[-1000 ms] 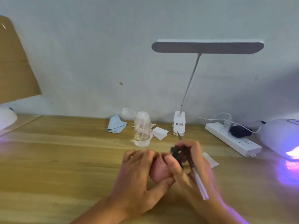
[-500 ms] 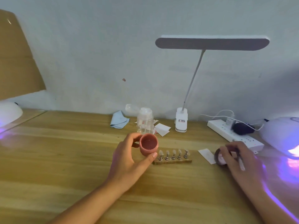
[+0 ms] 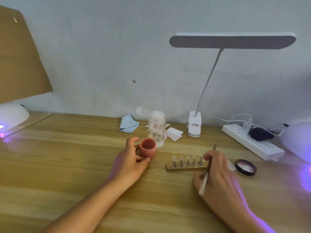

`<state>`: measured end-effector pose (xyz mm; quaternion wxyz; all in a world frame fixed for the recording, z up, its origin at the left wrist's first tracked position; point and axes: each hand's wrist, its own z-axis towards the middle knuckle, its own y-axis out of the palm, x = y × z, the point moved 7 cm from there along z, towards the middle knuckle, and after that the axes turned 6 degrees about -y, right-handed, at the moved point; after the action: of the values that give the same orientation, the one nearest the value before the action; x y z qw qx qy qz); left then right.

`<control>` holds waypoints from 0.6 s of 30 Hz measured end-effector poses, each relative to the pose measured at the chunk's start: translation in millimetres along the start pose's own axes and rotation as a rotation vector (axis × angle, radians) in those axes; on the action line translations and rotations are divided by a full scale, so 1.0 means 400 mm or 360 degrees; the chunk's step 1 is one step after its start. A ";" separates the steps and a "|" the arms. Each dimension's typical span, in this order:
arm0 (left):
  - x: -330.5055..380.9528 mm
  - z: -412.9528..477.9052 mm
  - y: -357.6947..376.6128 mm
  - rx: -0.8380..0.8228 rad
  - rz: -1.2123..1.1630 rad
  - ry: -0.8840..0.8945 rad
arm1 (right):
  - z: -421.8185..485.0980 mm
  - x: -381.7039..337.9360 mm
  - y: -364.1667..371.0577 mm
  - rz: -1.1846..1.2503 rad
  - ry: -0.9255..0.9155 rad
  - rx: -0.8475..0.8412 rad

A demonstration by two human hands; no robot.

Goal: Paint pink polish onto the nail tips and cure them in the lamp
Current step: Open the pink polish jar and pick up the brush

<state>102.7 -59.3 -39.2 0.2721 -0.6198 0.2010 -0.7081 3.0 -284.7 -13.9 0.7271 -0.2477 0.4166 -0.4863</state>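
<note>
Nearest, the right hand (image 3: 217, 175) grips a slim brush (image 3: 205, 178), fingers curled round its shaft, with the thin far end pointing away above the knuckles. Just beyond it lies the wooden holder (image 3: 183, 167), carrying a row of nail tips (image 3: 187, 159) on small stands. To the left, the left hand (image 3: 129, 163) curls its thumb and fingers round the open pink polish jar (image 3: 148, 149), which stands on the table (image 3: 67, 165). The jar's lid (image 3: 245, 166) lies on the right, apart from the jar.

The right fingers sit very close to the rightmost tip, so a careless reach could knock it off its stand. The jar is uncapped; a nudge from the holding hand could tip it. Violet light from the curing lamp (image 3: 297, 140) spills over the right of the table, which may thicken exposed gel.

The holder's right end is hidden behind the right hand. The bristles are too fine to judge whether they are loaded, and the tips too small to tell whether they carry colour. The lamp is cut off at the right edge, its opening unseen.
</note>
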 end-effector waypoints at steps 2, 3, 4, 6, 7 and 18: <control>0.004 -0.001 0.005 -0.0015 0.0012 0.0041 | -0.001 -0.003 0.009 -0.0030 -0.0040 -0.0045; 0.005 0.000 0.006 -0.0018 0.0004 0.0054 | -0.002 0.002 0.007 -0.0007 -0.0024 -0.0050; 0.005 0.002 0.007 -0.0019 -0.0008 0.0056 | -0.002 0.010 0.004 0.0024 -0.0005 -0.0050; 0.001 0.003 0.006 -0.0014 -0.0004 0.0030 | -0.002 0.018 0.005 0.0062 0.0004 -0.0064; -0.002 0.001 0.004 -0.0001 0.0007 0.0009 | -0.001 0.021 0.010 0.0073 0.0002 -0.0075; 0.112 -0.114 0.075 -0.0115 0.0322 0.0516 | 0.004 0.020 0.035 0.0232 -0.0030 -0.0059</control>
<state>58.1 -113.2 -30.2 0.2836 -0.4834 0.3288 -0.7601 12.7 -286.4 -26.7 0.7597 -0.2347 0.4357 -0.4218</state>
